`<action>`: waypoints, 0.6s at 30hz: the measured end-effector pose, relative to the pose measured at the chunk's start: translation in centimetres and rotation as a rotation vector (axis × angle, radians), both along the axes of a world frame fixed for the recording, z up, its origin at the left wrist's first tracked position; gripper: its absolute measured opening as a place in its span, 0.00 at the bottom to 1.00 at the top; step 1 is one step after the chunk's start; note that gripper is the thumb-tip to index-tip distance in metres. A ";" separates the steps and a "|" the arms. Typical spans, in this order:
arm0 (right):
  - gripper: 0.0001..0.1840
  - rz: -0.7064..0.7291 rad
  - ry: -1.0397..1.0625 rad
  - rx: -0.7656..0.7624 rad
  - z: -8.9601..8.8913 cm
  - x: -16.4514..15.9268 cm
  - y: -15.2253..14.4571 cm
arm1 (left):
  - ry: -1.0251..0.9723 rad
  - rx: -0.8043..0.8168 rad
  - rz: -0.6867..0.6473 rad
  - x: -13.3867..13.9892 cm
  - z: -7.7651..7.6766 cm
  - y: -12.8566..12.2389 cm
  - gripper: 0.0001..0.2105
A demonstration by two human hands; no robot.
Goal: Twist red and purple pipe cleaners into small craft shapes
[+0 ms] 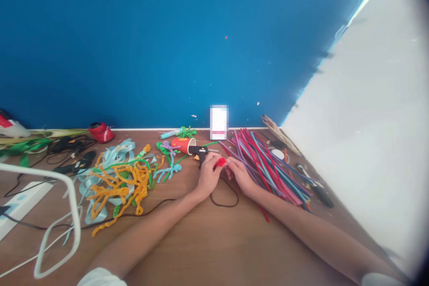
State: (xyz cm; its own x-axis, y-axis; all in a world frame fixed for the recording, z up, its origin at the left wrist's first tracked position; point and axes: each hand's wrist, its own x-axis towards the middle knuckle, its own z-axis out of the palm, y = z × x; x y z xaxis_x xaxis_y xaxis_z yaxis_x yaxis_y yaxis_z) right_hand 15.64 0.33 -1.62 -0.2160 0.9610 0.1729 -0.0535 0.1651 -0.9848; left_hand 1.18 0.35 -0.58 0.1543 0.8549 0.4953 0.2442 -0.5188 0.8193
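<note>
Between our two hands, over the wooden table (pixel 194 241), we have a small red piece (pixel 221 161), pinched by the thumb and fingers of our left hand (pixel 209 175), while our right hand (pixel 241 176) meets it at three o'clock (whether those fingertips grip it too, we cannot tell). Outward from it we see a black glue gun (pixel 198 149) just beside at about ten o'clock, a tipped red paper cup (pixel 182 145) beyond, a bright screen (pixel 219 120) at twelve, coloured stems (pixel 268 165) toward three and orange twisted stems (pixel 134 178) toward nine.

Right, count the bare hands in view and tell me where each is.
2: the bare left hand, beside the black glue gun, and the bare right hand, beside the long multicoloured stems, both at one small bright-red piece.
</note>
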 end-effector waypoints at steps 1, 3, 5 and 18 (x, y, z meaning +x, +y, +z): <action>0.21 0.002 0.001 0.009 0.0 0.0 0.0 | 0.001 0.003 0.001 0.0 0.0 0.0 0.07; 0.20 -0.001 0.002 0.021 0.0 0.0 -0.1 | 0.003 0.007 0.011 0.0 0.0 0.0 0.07; 0.19 -0.022 0.009 0.037 0.1 0.0 -0.2 | 0.012 0.007 0.027 0.0 0.0 0.0 0.07; 0.16 -0.338 -0.385 0.308 1.0 0.0 -1.7 | 0.025 -0.101 0.007 0.1 0.4 -0.7 0.14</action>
State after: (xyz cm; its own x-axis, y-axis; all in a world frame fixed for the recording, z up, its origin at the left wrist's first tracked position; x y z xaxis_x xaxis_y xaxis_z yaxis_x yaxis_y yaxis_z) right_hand 15.67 -1.37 -0.63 -0.0093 0.9054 0.4244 0.4030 0.3919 -0.8271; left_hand 1.27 -0.32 -0.14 0.1595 0.9015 0.4023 0.2685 -0.4317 0.8611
